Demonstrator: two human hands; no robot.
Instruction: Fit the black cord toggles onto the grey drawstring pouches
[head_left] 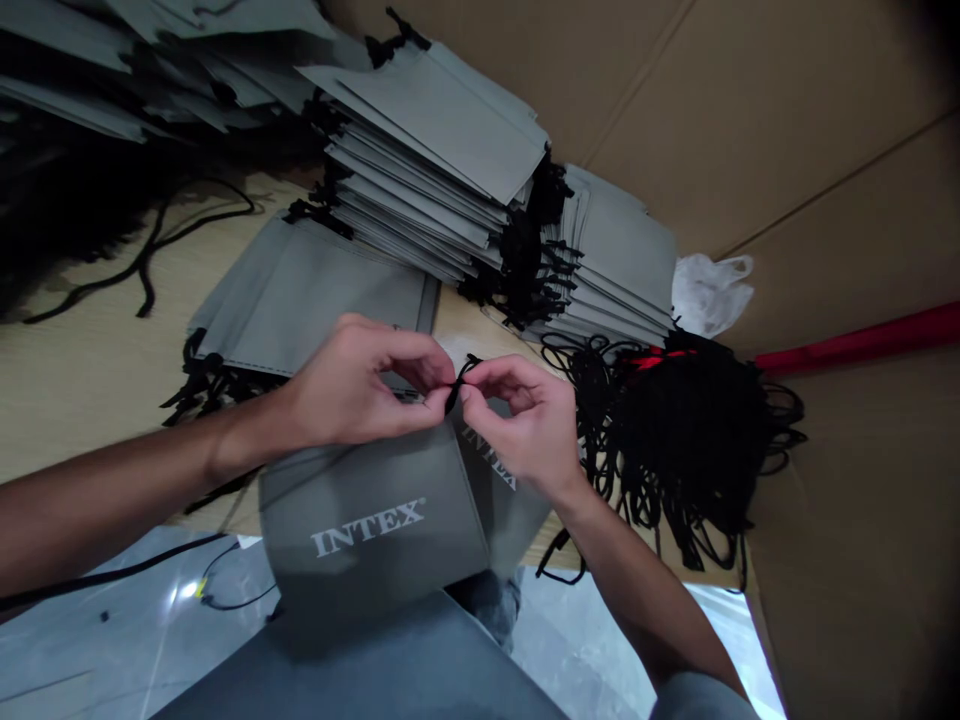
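Observation:
A grey fabric bag (375, 520) printed "INTEX" lies in front of me at the edge of the wooden table. My left hand (356, 385) and my right hand (525, 415) meet above its top edge. Both pinch a thin black drawstring cord (461, 378) between thumb and fingers, and a small loop of the cord sticks up between the two hands. A second "INTEX" panel (495, 470) shows under my right hand.
Stacks of the same grey bags (442, 150) stand at the back, with a flat pile (300, 300) to the left. A heap of loose black cords (690, 440) lies on the right beside a white plastic bag (709, 290). Cardboard walls (787, 120) close off the right side.

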